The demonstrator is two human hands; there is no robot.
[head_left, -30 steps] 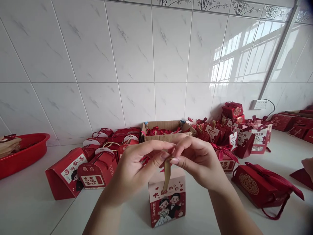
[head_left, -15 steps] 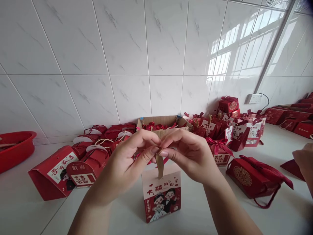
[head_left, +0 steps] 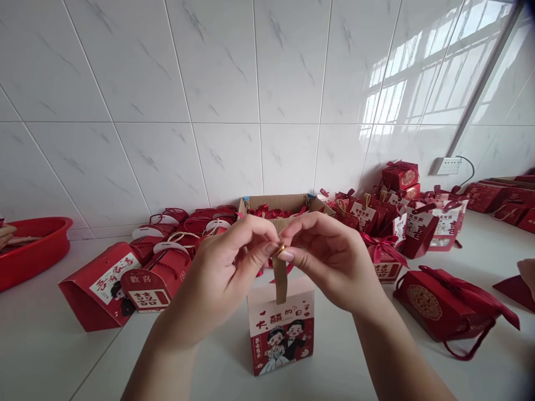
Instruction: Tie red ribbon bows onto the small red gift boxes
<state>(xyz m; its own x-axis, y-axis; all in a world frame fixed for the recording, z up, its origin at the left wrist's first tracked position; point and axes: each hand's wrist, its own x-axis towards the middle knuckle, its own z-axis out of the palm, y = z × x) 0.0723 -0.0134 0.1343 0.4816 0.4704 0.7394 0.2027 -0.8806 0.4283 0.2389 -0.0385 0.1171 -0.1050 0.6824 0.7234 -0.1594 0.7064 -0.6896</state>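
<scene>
A small red and white gift box (head_left: 281, 328) with a cartoon bride and groom stands on the white counter (head_left: 62, 356) in front of me. A gold ribbon (head_left: 280, 278) rises from its top. My left hand (head_left: 221, 278) and my right hand (head_left: 330, 259) meet just above the box, each pinching the ribbon's upper end between thumb and fingers.
Red gift boxes (head_left: 137, 278) lie at the left, more (head_left: 397, 223) crowd the right. An open cardboard carton (head_left: 284, 205) of red ribbons sits against the tiled wall. A red basin (head_left: 31, 250) is far left, a red handled box (head_left: 443, 309) near right. Another person's hand (head_left: 527, 273) shows at the right edge.
Both hands stay pinched on the ribbon above the box, fingers working slightly. The view has shifted a little, and the other person's hand has drawn back toward the right edge.
</scene>
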